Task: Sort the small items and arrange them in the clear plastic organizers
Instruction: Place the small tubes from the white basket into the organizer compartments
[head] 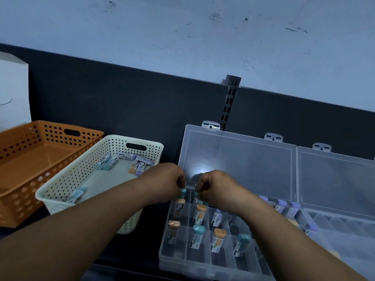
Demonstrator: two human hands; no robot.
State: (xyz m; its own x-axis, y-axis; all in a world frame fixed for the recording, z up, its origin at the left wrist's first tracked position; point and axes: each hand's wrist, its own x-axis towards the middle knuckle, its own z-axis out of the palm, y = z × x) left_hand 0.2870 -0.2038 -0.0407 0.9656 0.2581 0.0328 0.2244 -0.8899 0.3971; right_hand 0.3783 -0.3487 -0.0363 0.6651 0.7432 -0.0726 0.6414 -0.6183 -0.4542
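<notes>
Clear organizer (203,258) sits at the near right of the dark table (121,254), lid (239,165) open and leaning back toward the wall. Near row of compartments holds small tubes standing upright: orange-capped tube (174,225), teal-capped tube (198,229), another orange-capped one (220,233), another teal-capped one (243,238). Next row back has more orange-capped and purple-capped tubes.

Both hands are over the far left compartments of the organizer. Left hand (164,179) is closed, fingertips pinching a teal tube (183,191) at its cap. Right hand (215,183) is closed too, pinching a second teal tube (196,194). The two hands are just beside each other, not touching.

Second organizer (334,224) is to the right, touching the first, lid also open.

White basket (60,191) is left of the organizer, with loose tubes (125,162) lying flat, mostly at its far end, one near its front left corner. Orange basket (30,159) is further left, against the white one.
</notes>
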